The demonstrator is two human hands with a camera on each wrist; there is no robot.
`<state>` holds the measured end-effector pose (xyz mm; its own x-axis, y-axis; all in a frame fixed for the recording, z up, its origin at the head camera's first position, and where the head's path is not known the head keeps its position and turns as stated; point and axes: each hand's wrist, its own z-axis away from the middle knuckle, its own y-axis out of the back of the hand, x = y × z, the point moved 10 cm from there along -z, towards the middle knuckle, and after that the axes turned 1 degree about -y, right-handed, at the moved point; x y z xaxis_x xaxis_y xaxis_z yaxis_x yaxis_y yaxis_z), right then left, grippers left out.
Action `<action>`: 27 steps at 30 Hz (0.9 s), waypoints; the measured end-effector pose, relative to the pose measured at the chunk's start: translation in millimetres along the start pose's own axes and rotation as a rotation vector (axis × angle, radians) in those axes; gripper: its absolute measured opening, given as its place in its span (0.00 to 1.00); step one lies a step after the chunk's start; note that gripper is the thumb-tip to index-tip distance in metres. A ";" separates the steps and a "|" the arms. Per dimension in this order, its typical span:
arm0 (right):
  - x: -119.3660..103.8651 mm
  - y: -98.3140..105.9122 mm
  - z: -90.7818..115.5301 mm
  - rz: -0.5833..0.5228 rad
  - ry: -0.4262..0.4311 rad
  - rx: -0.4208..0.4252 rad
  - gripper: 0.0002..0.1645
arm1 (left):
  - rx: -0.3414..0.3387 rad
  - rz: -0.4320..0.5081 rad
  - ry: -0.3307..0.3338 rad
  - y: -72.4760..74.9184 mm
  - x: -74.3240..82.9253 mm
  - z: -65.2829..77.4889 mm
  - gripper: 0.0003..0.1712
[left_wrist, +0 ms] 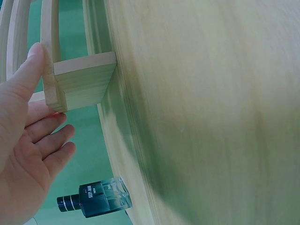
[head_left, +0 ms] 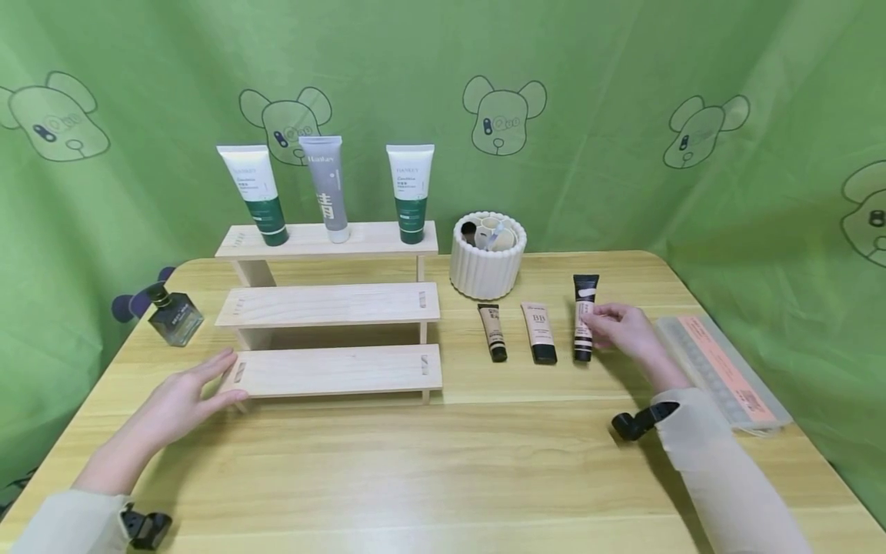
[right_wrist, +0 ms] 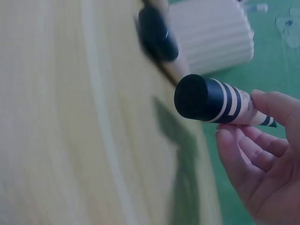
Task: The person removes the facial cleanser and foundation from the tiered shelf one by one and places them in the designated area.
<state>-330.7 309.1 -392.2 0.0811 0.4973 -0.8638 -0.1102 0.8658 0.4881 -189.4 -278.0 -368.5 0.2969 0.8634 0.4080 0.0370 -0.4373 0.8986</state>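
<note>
In the head view, my left hand (head_left: 176, 402) holds the left end of the lowest board of a three-step wooden display stand (head_left: 332, 372). Its thumb lies at the front corner, the index finger farther back; in the left wrist view the other fingers are loosely bent beside the board. My right hand (head_left: 628, 332) pinches a black-and-pink cosmetic tube (head_left: 584, 317) between thumb and fingers. The right wrist view shows the black cap (right_wrist: 197, 98) of this tube pointing away from the palm, above the table. Left of it lie a BB cream tube (head_left: 538, 331) and a smaller beige-and-black tube (head_left: 493, 331).
Two white-and-green tubes (head_left: 411, 185) and a grey tube (head_left: 325, 185) stand on the top step. A white ribbed brush holder (head_left: 487, 261) is right of the stand. A dark perfume bottle (head_left: 175, 317) sits at left, a flat clear case (head_left: 723, 369) at right.
</note>
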 end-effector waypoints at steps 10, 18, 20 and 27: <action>26.3 2.0 -12.7 0.008 -0.074 -0.048 0.35 | -0.006 0.002 0.001 0.2 0.9 -1.4 0.40; 29.1 3.7 -19.9 0.089 -0.096 -0.085 0.34 | -0.017 0.004 0.012 -0.8 -0.7 -1.4 0.41; 28.3 3.4 -20.6 0.110 -0.098 -0.092 0.33 | -0.022 0.008 0.016 -1.2 -1.0 -1.1 0.41; 32.5 1.9 -25.1 0.136 -0.127 -0.116 0.32 | -0.030 0.012 0.024 -1.5 -1.9 -1.1 0.41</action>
<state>-353.1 325.5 -422.5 0.1806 0.6184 -0.7649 -0.2411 0.7818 0.5751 -191.1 -278.7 -370.5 0.2743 0.8642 0.4218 0.0050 -0.4399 0.8980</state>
